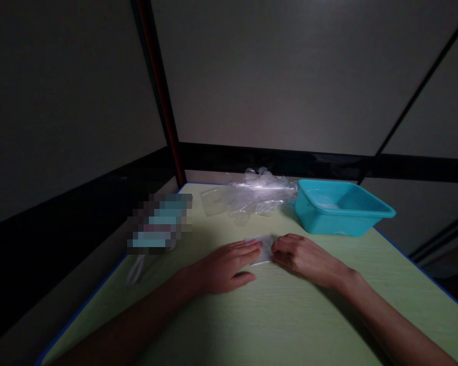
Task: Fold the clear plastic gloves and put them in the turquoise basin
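Note:
A small, flat, translucent plastic piece (266,250) lies on the green table between my hands. My left hand (231,265) rests flat on its left side, fingers stretched out and the thumb apart. At its right edge my right hand (297,256) has its fingers curled together on the plastic; the fingertips are partly hidden. Behind them lies a loose heap of clear plastic bags or film (257,195). A turquoise basin (341,218) stands at the back right, with something pale inside that I cannot make out.
The light green table (267,320) has a blue edge. At the left lies a blurred-out object (160,223) with a white strap or loop (136,269) beside it. Grey wall panels with dark bands rise behind and to the left.

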A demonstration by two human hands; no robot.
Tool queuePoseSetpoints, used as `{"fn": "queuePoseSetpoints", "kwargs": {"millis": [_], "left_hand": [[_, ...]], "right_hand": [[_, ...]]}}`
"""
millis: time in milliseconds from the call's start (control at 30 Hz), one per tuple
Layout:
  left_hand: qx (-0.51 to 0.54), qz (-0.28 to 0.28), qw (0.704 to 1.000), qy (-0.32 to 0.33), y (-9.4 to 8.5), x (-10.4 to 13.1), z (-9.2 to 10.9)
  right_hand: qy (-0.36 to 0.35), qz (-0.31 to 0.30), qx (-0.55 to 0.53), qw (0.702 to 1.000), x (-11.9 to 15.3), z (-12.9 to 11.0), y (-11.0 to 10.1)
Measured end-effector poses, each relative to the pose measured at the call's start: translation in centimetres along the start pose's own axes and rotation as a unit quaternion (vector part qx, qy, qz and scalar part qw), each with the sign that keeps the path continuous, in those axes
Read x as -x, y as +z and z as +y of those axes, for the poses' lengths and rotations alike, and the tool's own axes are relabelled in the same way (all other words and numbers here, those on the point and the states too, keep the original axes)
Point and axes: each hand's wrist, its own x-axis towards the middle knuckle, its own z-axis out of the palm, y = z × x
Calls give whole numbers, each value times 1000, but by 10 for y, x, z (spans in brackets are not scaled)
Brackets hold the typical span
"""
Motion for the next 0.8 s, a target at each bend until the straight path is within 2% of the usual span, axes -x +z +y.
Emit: {"fn": "queuePoseSetpoints", "kwargs": {"millis": [367, 533, 633, 733, 800], "left_hand": [[36, 31, 999, -1, 0, -2, 1], [62, 53, 996, -35, 2, -4, 1], [95, 86, 989, -69, 2, -6, 2], [152, 131, 972, -124, 3, -8, 3], [199, 155, 954, -161, 3, -10, 3]], "right_hand": [[-17, -9, 15, 1000, -2, -2, -1], [30, -3, -72, 997, -2, -2, -4], [72, 4, -130, 989, -2, -4, -5], [125, 28, -212, 969, -1, -6, -5], [162, 56, -284, 944, -1, -8, -5]]}}
